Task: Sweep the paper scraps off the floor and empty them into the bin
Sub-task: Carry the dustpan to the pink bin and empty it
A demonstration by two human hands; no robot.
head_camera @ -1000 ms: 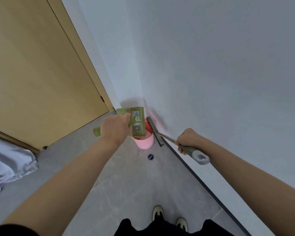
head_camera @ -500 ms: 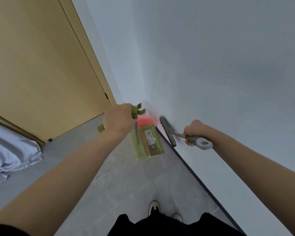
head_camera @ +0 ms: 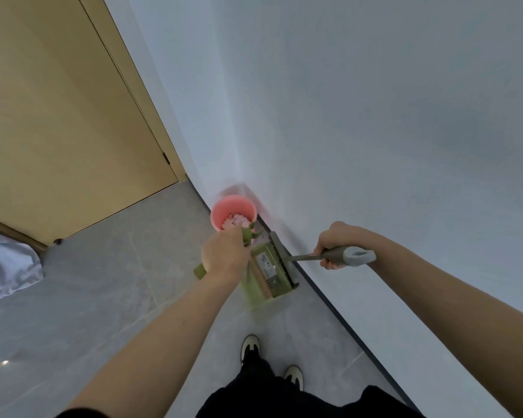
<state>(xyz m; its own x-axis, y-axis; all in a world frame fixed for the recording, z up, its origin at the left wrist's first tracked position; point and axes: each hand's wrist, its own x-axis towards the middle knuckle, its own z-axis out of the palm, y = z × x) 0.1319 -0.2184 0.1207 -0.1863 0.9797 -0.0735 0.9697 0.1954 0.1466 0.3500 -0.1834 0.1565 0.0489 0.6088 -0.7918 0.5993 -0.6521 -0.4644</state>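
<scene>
A pink bin [head_camera: 224,208] stands in the corner where two white walls meet, with paper scraps [head_camera: 235,221] lying inside it. My left hand [head_camera: 224,254] grips the green handle of a green dustpan [head_camera: 266,274], which hangs with its pan turned downward just in front of the bin. My right hand [head_camera: 335,244] holds the grey handle of a small brush [head_camera: 283,256]. The brush head rests against the dustpan's edge.
A wooden door [head_camera: 58,116] fills the left. White walls [head_camera: 375,116] close off the right, with a dark skirting line along the floor. A pale bedsheet [head_camera: 6,263] lies at the left edge. My two shoes [head_camera: 251,345] stand on the grey tiled floor.
The dustpan has come down and away from above the bin, swinging pan-down, so the bin's inside with scraps now shows. The brush has moved against the dustpan's edge.
</scene>
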